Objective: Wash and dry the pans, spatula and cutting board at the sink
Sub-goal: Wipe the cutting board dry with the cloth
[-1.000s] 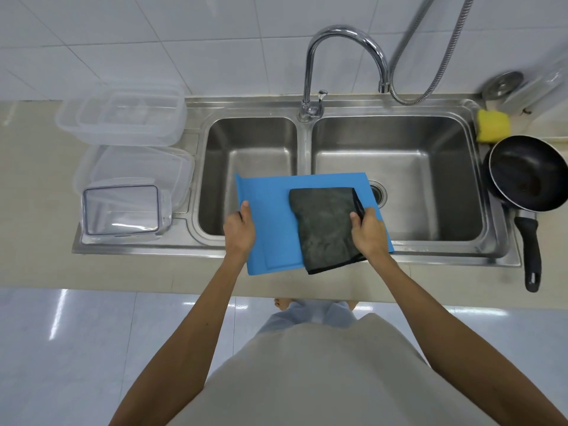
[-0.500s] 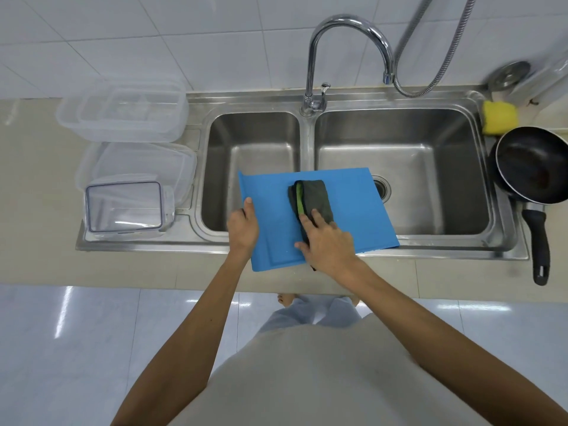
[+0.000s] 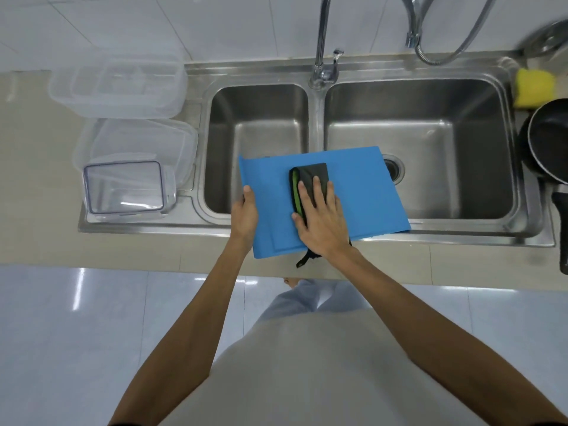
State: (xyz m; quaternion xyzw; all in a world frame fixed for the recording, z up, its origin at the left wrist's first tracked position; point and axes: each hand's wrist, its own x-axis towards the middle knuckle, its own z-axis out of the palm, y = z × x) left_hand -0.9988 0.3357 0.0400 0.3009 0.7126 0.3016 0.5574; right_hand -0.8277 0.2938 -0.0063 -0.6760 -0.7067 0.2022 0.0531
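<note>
Blue board (image 3: pixel 362 195) lies flat across the front rim of the sink (image 3: pixel 316 124), bridging the divider btwn both basins. Its near edge overhangs the counter (image 3: pixel 92 250), and its far R corner part-covers the drain (image 3: pixel 396 170) in the R basin. L hand (image 3: pixel 244 215) grips the board's L edge, thumb on top, fingers out of sight under it. R hand (image 3: pixel 322 224) lies flat w/ fingers straight, pressing a folded dark cloth (image 3: pixel 310 175) w/ a green edge onto mid-board; it isn't clenched round it, and the thumb lies along the cloth's L side. A cloth loop pokes out by the wrist, past the board's near edge. Black pan (image 3: pixel 550 142) sits at the sink's R side, cut off by the frame, handle toward the person, well apart from the board. Yellow sponge (image 3: pixel 534 87) sits just beyond the pan. Tap (image 3: pixel 321 41) stands behind the divider, w/ a metal hose (image 3: pixel 455 53) to its R. Three clear tubs (image 3: pixel 120 84) sit L of the basins; the nearest has a grey rim.
</note>
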